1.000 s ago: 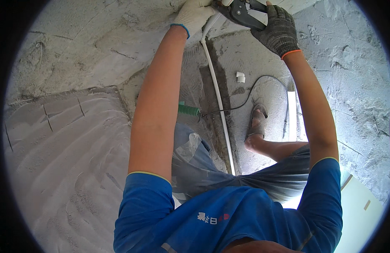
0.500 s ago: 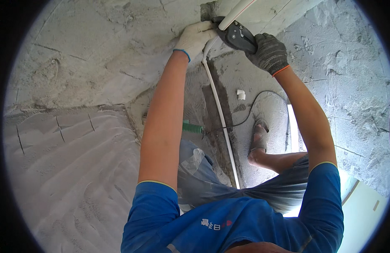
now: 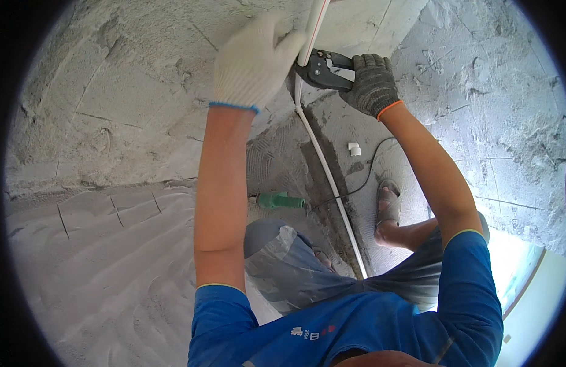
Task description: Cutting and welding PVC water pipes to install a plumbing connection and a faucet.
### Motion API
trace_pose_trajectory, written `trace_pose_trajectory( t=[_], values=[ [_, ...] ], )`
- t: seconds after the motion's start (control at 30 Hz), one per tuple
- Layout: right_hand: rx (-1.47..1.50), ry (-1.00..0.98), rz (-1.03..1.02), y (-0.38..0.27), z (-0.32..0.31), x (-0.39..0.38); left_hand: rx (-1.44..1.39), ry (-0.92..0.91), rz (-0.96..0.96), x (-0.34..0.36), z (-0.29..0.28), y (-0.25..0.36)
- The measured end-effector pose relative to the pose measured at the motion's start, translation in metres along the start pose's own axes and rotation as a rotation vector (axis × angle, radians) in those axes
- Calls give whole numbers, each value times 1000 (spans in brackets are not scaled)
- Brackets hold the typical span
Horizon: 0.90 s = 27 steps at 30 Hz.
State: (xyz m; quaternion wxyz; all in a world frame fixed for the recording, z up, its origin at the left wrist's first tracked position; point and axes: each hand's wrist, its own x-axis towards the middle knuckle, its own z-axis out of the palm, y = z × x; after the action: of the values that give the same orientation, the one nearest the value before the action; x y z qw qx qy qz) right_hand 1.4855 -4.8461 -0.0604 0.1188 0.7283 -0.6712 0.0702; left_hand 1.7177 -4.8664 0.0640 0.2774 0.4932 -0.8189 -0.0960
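Note:
My right hand, in a dark grey knit glove with an orange cuff, is closed round the handles of a black pipe cutter. A gap shows between the handles. The cutter's head sits at a white plastic pipe with a red stripe, which rises along the wall. My left hand, in a white glove with a blue cuff, is just left of the pipe. Its thumb and slightly blurred fingers are apart with nothing in them; the thumb reaches close to the pipe, and I cannot tell whether it touches.
A thinner-looking white pipe runs down along a groove in the floor. A green power tool lies beside it, its black cable crossing the pipe. A small white pipe fitting lies near my sandalled foot. Rough concrete walls enclose the corner.
My left hand has come away from the pipe by the cutter, moving left, and its fingers have parted. The cutter's handles now show a wider gap. The view has shifted slightly.

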Motion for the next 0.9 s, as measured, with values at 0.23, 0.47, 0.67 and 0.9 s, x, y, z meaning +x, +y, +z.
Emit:
trace_pose_trajectory(
  t=[0.23,0.47,0.67,0.9],
  values=[
    [37,-168,-24,6,-8,4,-458,-152,-75,78,21,35],
    [91,-218,-59,14,-4,9,-636,316,-17,85,24,68],
    [187,-234,-57,20,-2,11,-949,193,-59,69,5,65],
    [345,-380,-68,75,-11,-22,-952,131,-18,-1,-33,47]
  ],
)
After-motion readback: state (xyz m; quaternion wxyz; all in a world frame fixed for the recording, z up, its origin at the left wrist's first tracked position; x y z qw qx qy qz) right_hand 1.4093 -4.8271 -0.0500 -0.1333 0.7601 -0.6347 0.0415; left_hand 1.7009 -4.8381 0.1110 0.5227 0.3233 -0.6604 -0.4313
